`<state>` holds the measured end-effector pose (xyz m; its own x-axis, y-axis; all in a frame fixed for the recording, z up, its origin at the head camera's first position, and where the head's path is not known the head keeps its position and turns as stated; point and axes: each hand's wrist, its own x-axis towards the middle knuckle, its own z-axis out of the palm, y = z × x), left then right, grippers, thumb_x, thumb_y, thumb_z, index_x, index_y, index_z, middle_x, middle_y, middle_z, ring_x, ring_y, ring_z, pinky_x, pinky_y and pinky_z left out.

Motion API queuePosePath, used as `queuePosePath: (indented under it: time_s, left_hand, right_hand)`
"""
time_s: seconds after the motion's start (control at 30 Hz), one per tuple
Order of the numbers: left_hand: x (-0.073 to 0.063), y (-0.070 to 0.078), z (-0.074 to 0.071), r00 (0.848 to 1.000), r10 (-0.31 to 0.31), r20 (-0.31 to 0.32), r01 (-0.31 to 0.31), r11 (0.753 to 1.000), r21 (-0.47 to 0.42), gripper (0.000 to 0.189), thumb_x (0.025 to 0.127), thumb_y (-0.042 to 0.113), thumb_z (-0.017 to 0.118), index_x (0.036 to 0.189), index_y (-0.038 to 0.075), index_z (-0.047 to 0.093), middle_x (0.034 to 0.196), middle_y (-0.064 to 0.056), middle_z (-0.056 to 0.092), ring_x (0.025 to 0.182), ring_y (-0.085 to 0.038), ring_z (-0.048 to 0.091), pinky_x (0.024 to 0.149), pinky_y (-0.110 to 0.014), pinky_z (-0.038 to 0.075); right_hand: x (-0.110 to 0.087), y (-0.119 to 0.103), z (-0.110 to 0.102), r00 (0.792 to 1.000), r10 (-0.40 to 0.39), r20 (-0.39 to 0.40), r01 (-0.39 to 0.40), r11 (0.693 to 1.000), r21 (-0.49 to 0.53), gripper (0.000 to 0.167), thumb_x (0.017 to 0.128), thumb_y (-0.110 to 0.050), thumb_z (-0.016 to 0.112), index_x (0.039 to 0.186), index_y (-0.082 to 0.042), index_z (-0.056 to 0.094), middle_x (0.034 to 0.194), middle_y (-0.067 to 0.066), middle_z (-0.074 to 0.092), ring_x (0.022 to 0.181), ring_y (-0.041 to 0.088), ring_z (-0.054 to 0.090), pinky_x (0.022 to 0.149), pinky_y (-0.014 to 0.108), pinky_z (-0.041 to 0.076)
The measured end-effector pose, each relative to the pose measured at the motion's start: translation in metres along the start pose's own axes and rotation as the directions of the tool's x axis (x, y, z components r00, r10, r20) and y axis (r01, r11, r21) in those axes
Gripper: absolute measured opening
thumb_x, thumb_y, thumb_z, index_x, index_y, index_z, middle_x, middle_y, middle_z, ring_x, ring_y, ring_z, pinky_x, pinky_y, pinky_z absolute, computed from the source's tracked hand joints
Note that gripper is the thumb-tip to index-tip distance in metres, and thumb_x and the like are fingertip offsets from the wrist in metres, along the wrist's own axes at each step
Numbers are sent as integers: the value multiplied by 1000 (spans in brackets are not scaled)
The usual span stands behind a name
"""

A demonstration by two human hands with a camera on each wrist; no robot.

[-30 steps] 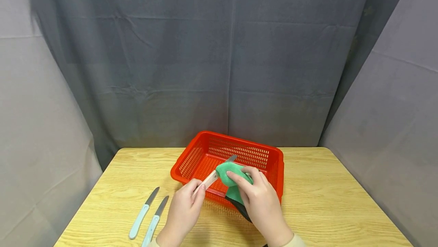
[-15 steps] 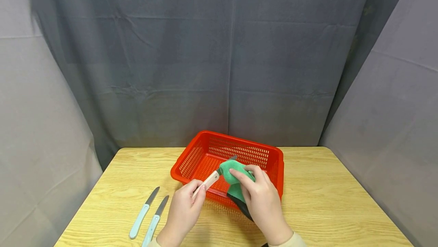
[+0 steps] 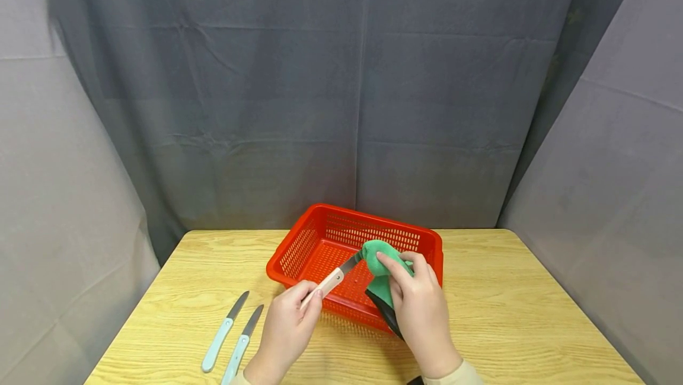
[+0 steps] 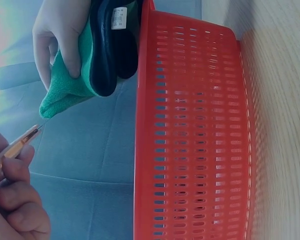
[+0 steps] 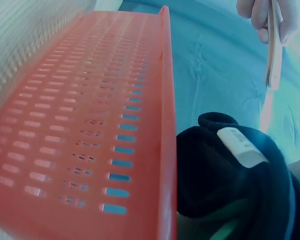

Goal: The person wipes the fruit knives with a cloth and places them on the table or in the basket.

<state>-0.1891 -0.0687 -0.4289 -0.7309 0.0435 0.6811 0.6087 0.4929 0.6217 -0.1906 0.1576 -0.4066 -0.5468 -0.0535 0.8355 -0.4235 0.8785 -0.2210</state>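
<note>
My left hand (image 3: 288, 325) grips a knife by its pale pinkish handle (image 3: 328, 282), the blade (image 3: 351, 262) pointing up and right over the basket. In my right hand (image 3: 421, 308) is a green cloth (image 3: 380, 259) with a black underside, pinched and folded around the blade's tip end, which it hides. The left wrist view shows the folded cloth (image 4: 70, 92) with a white label (image 4: 119, 18) on its black side. Dark cloth (image 5: 240, 185) and the knife handle (image 5: 275, 60) appear in the right wrist view.
A red perforated basket (image 3: 283, 254) stands on the wooden table (image 3: 512, 314), below the cloth and blade. Left of my left hand lie two knives with light blue handles, one farther left (image 3: 217, 346) and one nearer (image 3: 237, 356). Grey curtains (image 3: 267, 106) hang behind.
My right hand and the cloth have slid up and right along the blade toward its tip, exposing more blade near the handle. My left hand has stayed nearly still.
</note>
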Motion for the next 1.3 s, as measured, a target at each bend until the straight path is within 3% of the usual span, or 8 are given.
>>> queuePosePath:
  time_s: [0.47,0.83,1.3]
  left_hand:
    - [-2,-1,0,997,-70,17,69,996,61,7,91,7,71,89,14,72,64,16,46,54,5,38,47,-17,37]
    - [-1,-1,0,994,-107,20,105,991,84,8,91,10,72,88,17,71,64,16,46,53,4,37,47,-18,36]
    - [-1,3,0,991,-135,22,133,989,71,5,92,14,71,88,17,70,63,14,47,53,4,38,47,-19,35]
  right_hand:
    - [4,1,-12,989,134,-53,-137,990,-43,51,79,9,80,121,-21,76,110,19,61,81,37,62,59,47,57]
    - [4,-7,-13,997,58,-42,-60,998,-29,54,76,11,81,119,-22,76,108,16,62,80,33,63,61,44,57]
    - [-4,-21,-8,996,-56,72,56,998,2,60,75,7,83,123,-27,74,109,10,63,89,27,66,58,34,57]
